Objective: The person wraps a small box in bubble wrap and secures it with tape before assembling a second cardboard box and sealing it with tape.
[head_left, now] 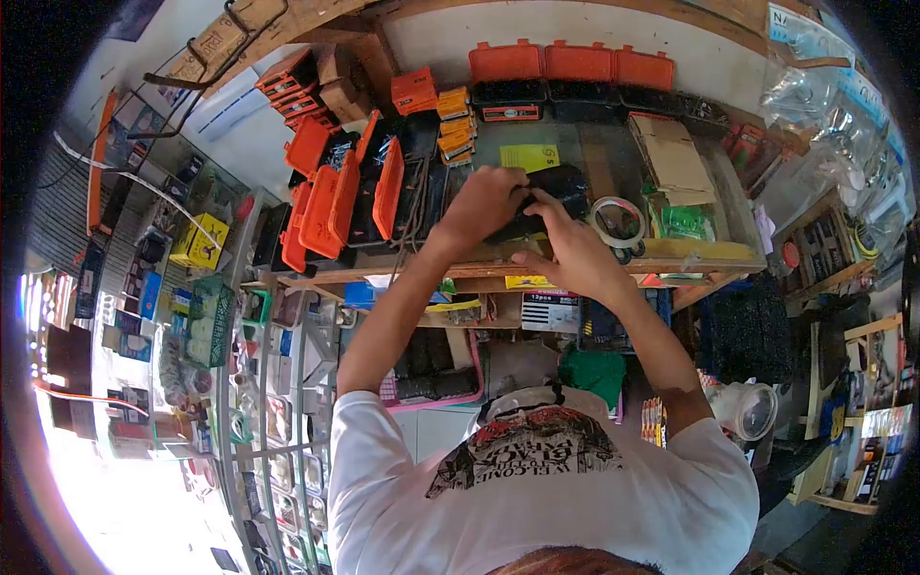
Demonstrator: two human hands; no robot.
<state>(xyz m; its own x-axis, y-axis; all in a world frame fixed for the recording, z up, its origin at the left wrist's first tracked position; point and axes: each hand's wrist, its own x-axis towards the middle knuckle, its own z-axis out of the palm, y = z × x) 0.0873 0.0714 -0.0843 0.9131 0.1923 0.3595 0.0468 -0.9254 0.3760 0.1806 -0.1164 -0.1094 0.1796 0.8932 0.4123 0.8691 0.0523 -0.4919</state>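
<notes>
A crumpled black item (563,184) that looks like a plastic bag lies on the glass counter between my hands. My left hand (487,203) grips its left side with curled fingers, the fingertips partly hidden. From the right, my right hand (580,251) holds its near edge, the index finger bent over it and the thumb lower down, apart from the finger. Just right of my right hand is a roll of clear tape (617,222). Behind the black item lies a yellow-green card (529,158).
Open orange-lidded cases (331,211) with screws stand at the left. Small orange-yellow boxes (457,125) are stacked behind my left hand. More cases (580,65) line the back. Flattened cardboard (674,158) lies at the right, by a green packet (686,222). The wooden counter edge (690,264) runs in front.
</notes>
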